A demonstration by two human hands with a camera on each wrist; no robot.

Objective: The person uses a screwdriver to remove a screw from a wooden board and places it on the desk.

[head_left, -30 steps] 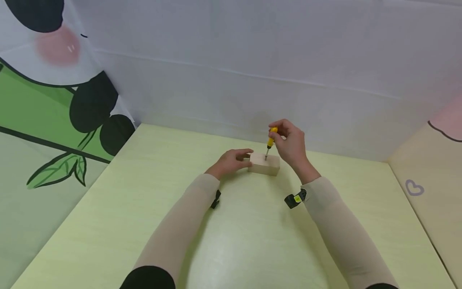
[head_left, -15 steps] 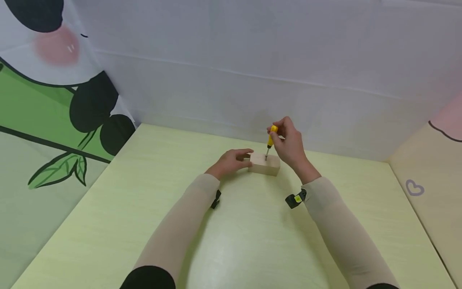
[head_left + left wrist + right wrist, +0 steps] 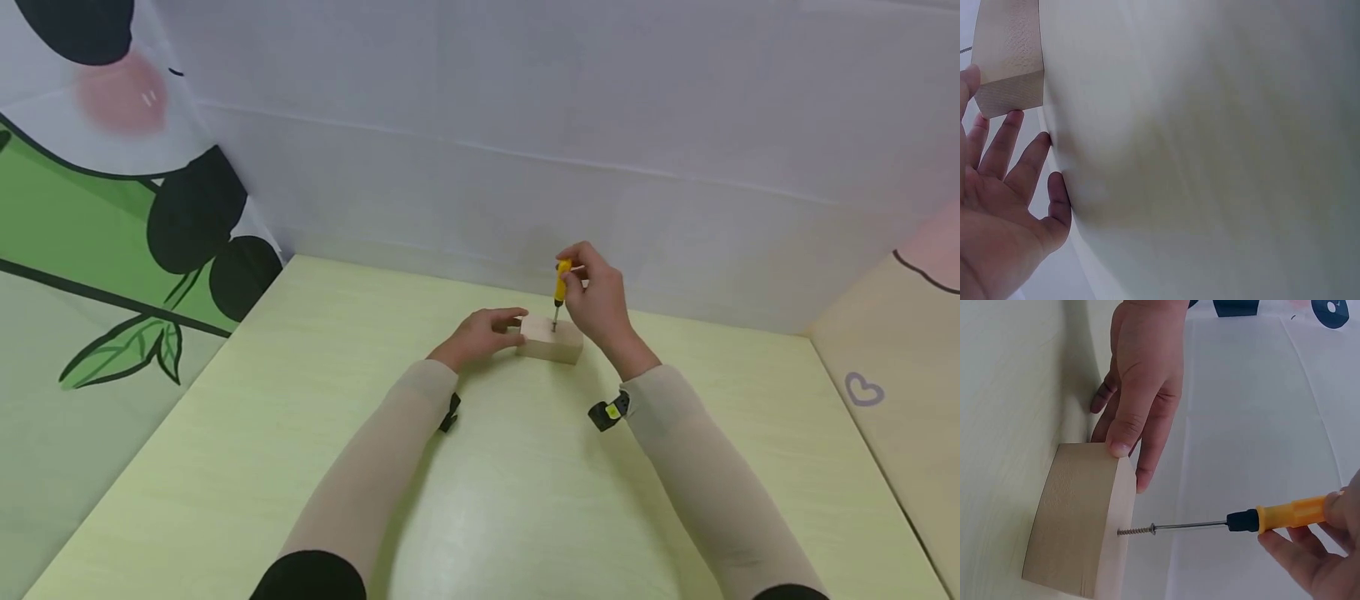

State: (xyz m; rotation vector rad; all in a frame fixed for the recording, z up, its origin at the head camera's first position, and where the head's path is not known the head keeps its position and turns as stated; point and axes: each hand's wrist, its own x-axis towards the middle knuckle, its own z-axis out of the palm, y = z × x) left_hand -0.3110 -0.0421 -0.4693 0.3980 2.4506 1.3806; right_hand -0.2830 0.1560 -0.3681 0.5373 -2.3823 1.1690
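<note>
A pale wooden block point(image 3: 550, 348) lies on the table near its back edge. My left hand point(image 3: 478, 335) steadies the block's left end, thumb at the near edge and fingertips at the end face and far edge, as the left wrist view shows. A screw point(image 3: 1137, 530) stands out of the block's top, its threads partly showing. My right hand point(image 3: 600, 304) pinches the yellow handle of a screwdriver point(image 3: 1285, 514) between thumb and fingers. The screwdriver's shaft meets the screw's head, nearly in line with it.
The pale yellow-green table point(image 3: 480, 483) reaches back to a white cloth wall point(image 3: 480, 192). A wall with a cartoon print point(image 3: 112, 250) borders the left side, and another with a heart drawing point(image 3: 864, 389) the right.
My right hand has shifted slightly left and its fingers have changed position round the handle. The screwdriver now stands more upright. The left hand and block have stayed in place.
</note>
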